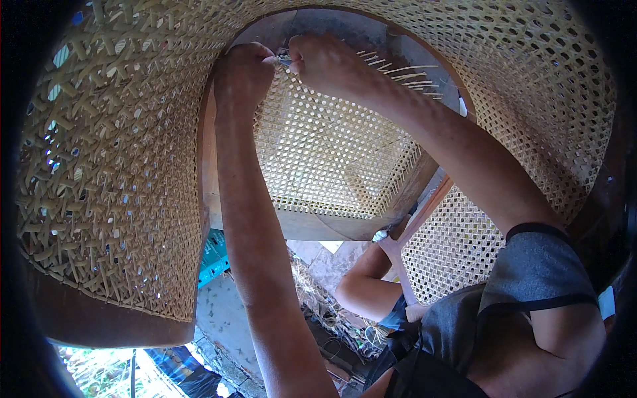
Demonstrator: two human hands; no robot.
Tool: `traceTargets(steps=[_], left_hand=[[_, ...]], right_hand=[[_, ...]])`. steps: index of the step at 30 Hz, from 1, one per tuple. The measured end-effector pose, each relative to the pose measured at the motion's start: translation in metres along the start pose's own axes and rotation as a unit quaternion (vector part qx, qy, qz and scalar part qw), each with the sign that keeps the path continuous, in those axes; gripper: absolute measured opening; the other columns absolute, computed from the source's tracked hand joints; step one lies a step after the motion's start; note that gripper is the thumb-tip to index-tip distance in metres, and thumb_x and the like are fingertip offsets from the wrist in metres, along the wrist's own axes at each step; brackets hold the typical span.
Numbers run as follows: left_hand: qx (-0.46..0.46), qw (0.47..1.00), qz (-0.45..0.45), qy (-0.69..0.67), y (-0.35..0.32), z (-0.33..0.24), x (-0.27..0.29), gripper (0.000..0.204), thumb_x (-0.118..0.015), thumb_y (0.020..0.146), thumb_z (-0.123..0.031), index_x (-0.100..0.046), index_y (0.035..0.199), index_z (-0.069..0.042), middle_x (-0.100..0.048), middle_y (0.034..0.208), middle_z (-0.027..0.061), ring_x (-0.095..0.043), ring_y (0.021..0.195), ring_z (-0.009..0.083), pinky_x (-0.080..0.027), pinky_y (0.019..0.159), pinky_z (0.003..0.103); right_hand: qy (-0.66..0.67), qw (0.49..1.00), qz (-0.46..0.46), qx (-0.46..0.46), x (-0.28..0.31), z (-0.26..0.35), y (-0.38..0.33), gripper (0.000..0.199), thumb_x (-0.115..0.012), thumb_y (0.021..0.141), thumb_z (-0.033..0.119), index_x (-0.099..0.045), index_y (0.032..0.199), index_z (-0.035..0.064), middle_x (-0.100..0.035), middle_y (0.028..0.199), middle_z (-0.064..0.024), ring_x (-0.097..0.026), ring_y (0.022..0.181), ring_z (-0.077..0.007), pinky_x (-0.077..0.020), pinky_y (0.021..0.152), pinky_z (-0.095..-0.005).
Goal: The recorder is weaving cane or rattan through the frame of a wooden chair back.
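Observation:
A woven cane panel (325, 146) in a wooden chair seat frame (305, 227) lies in front of me. My left hand (245, 69) is closed at the panel's far left edge. Beside it my right hand (322, 63) is closed too, its thumb side turned to the left one. A small greyish thing (285, 61) shows in the narrow gap between the hands; its kind is too small to tell. Whatever each hand grips is hidden by the fingers. Loose cane strand ends (411, 76) stick out past the panel's far right edge, beyond my right forearm.
Tall woven cane walls curve around the seat, one on the left (126, 166) and one on the right (537, 99). Another cane panel (458, 245) stands at lower right. A teal plastic crate (212, 257) and fibrous scraps (312, 292) lie on the ground below.

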State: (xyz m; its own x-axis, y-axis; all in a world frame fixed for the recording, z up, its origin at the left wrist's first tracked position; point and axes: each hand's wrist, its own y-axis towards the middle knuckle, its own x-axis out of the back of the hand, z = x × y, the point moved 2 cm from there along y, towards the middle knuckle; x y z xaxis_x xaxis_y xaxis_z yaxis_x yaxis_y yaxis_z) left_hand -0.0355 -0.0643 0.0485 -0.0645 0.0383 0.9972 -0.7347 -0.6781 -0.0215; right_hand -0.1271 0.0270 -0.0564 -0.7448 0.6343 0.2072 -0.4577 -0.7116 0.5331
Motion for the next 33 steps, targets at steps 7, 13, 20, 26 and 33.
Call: traceTargets(steps=[7,13,20,26,33], left_hand=[[0.018,1.0,-0.006,0.015,-0.008,-0.013,0.006,0.022,-0.062,0.086,-0.025,-0.07,0.095,-0.007,-0.071,0.092,0.0157,-0.069,0.09,0.0298,-0.053,0.081,0.038],[-0.038,0.998,-0.018,0.041,-0.006,-0.001,0.001,0.02,-0.057,0.088,-0.022,-0.065,0.088,-0.004,-0.069,0.088,0.0197,-0.068,0.085,0.036,-0.053,0.079,0.044],[-0.005,1.0,0.005,0.021,-0.006,0.006,-0.009,0.02,-0.057,0.089,-0.024,-0.065,0.091,-0.006,-0.069,0.089,0.0183,-0.067,0.086,0.0365,-0.053,0.078,0.044],[0.01,1.0,0.016,-0.003,-0.007,0.0,0.002,0.022,-0.061,0.087,-0.026,-0.067,0.088,-0.004,-0.068,0.078,0.013,-0.066,0.074,0.0262,-0.052,0.07,0.037],[0.006,1.0,0.014,-0.022,-0.005,0.004,0.001,0.023,-0.064,0.086,-0.025,-0.067,0.089,-0.002,-0.068,0.076,0.0118,-0.065,0.069,0.0206,-0.051,0.068,0.034]], right_hand=[[-0.007,0.999,-0.017,0.026,-0.001,-0.006,-0.002,0.006,-0.066,0.081,0.005,-0.062,0.078,0.0025,-0.065,0.073,-0.0182,-0.068,0.069,-0.0341,-0.0541,0.062,-0.0441],[-0.009,0.999,-0.031,0.037,-0.003,-0.003,-0.002,0.007,-0.066,0.08,0.004,-0.061,0.077,0.0028,-0.064,0.071,-0.0171,-0.066,0.065,-0.0335,-0.0534,0.06,-0.0443],[-0.032,0.996,-0.045,0.07,-0.007,-0.01,-0.003,0.006,-0.067,0.076,0.002,-0.061,0.076,0.0035,-0.064,0.07,-0.0165,-0.066,0.064,-0.0325,-0.054,0.06,-0.0433],[-0.007,0.998,-0.016,0.055,-0.005,-0.007,-0.001,0.016,-0.064,0.067,-0.001,-0.061,0.082,-0.0042,-0.064,0.072,-0.0226,-0.066,0.072,-0.0368,-0.0548,0.067,-0.0455],[-0.024,0.998,-0.02,0.052,-0.007,-0.007,-0.005,0.012,-0.068,0.071,0.001,-0.06,0.081,-0.0003,-0.063,0.073,-0.0192,-0.066,0.071,-0.0345,-0.0545,0.066,-0.0445]])
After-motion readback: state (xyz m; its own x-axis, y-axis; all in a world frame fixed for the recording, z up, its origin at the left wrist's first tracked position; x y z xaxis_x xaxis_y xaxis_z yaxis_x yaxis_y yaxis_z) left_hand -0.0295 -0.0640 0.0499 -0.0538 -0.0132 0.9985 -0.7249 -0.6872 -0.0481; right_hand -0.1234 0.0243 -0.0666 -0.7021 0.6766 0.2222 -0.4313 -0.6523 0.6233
